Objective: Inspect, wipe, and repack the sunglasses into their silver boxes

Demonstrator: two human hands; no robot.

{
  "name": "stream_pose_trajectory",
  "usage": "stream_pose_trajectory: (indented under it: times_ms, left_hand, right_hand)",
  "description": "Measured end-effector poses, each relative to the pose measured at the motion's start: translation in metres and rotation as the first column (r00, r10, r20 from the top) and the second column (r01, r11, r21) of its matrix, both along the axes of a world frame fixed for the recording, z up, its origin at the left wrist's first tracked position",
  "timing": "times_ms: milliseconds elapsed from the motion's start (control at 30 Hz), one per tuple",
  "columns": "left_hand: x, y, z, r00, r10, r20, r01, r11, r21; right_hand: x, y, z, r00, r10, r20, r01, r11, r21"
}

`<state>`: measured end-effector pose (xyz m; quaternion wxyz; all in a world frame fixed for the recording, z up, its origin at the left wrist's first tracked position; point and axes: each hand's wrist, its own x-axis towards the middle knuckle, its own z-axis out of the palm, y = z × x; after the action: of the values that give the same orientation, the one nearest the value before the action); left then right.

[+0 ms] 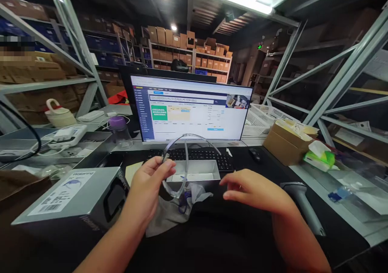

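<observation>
My left hand (151, 184) is closed around a pair of clear-framed glasses (185, 159), held up in front of the keyboard (194, 155) with the temple arms spread. A grey cloth pouch (172, 212) hangs and lies under the glasses on the black desk mat. My right hand (254, 190) hovers just right of the glasses, fingers stretched toward them, holding nothing. A small open white box (194, 172) stands behind the glasses, against the keyboard.
A lit monitor (190, 109) stands behind the keyboard. A grey product box (69, 196) lies at left, with a purple-lidded jar (119, 131) behind it. A barcode scanner (303, 206), mouse (254, 155) and cardboard box (286, 141) sit at right. Metal shelving surrounds the desk.
</observation>
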<state>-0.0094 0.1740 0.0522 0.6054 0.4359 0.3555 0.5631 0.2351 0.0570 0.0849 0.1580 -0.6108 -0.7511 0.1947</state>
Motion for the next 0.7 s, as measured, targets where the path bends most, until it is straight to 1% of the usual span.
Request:
stream_pose_trajectory:
  times_ms: [33, 67, 100, 133, 167, 200, 267, 300, 367, 400, 467, 500, 567, 633, 700]
  left_hand:
    - [0.004, -0.001, -0.003, 1.0, -0.013, 0.011, 0.013, 1.0, -0.004]
    - [0.008, -0.001, -0.007, 0.999, -0.037, 0.018, 0.037, 0.999, -0.011]
    - [0.012, -0.002, -0.01, 0.998, -0.065, 0.023, 0.066, 0.998, -0.022]
    - [0.016, -0.003, -0.013, 0.995, -0.094, 0.034, 0.096, 0.995, -0.042]
    - [0.018, -0.004, -0.016, 0.992, -0.118, 0.052, 0.122, 0.99, -0.067]
    - [0.021, -0.005, -0.019, 0.988, -0.133, 0.077, 0.14, 0.986, -0.095]
    - [0.023, -0.006, -0.023, 0.981, -0.135, 0.136, 0.154, 0.978, -0.139]
    - [0.023, -0.007, -0.025, 0.979, -0.131, 0.156, 0.155, 0.977, -0.149]
    - [0.023, -0.008, -0.026, 0.978, -0.124, 0.17, 0.15, 0.977, -0.151]
    - [0.023, -0.009, -0.026, 0.978, -0.12, 0.17, 0.146, 0.978, -0.149]
    - [0.022, -0.011, -0.023, 0.975, -0.137, 0.174, 0.162, 0.977, -0.138]
    - [0.021, -0.013, -0.02, 0.97, -0.163, 0.183, 0.189, 0.972, -0.137]
    - [0.02, -0.015, -0.014, 0.942, -0.25, 0.226, 0.287, 0.946, -0.149]
    - [0.017, -0.017, -0.008, 0.898, -0.335, 0.285, 0.39, 0.906, -0.162]
    - [0.013, -0.018, -0.003, 0.88, -0.357, 0.313, 0.416, 0.897, -0.147]
  right_hand:
    - [-0.004, -0.006, 0.002, 0.996, 0.033, -0.078, -0.028, 0.998, 0.056]
    - [-0.01, -0.01, 0.001, 0.991, 0.054, -0.12, -0.037, 0.99, 0.139]
    - [-0.018, -0.012, -0.002, 0.991, 0.079, -0.109, -0.051, 0.969, 0.241]
    - [-0.027, -0.011, -0.007, 0.993, 0.106, -0.045, -0.084, 0.934, 0.348]
    - [-0.036, -0.007, -0.013, 0.99, 0.13, 0.062, -0.144, 0.89, 0.433]
    - [-0.044, -0.002, -0.02, 0.971, 0.15, 0.186, -0.223, 0.846, 0.483]
    - [-0.056, 0.012, -0.031, 0.901, 0.167, 0.4, -0.369, 0.781, 0.505]
    - [-0.058, 0.02, -0.035, 0.868, 0.159, 0.47, -0.412, 0.759, 0.504]
    - [-0.055, 0.033, -0.036, 0.826, 0.111, 0.552, -0.447, 0.726, 0.522]
    - [-0.052, 0.037, -0.035, 0.82, 0.08, 0.566, -0.446, 0.71, 0.546]
    - [-0.043, 0.042, -0.032, 0.839, 0.009, 0.543, -0.41, 0.666, 0.623]
    - [-0.039, 0.042, -0.03, 0.86, -0.032, 0.509, -0.373, 0.642, 0.67]
    - [-0.033, 0.041, -0.029, 0.895, -0.108, 0.432, -0.286, 0.605, 0.743]
    - [-0.028, 0.039, -0.031, 0.91, -0.171, 0.377, -0.207, 0.6, 0.773]
    - [-0.025, 0.039, -0.036, 0.906, -0.215, 0.364, -0.158, 0.627, 0.763]
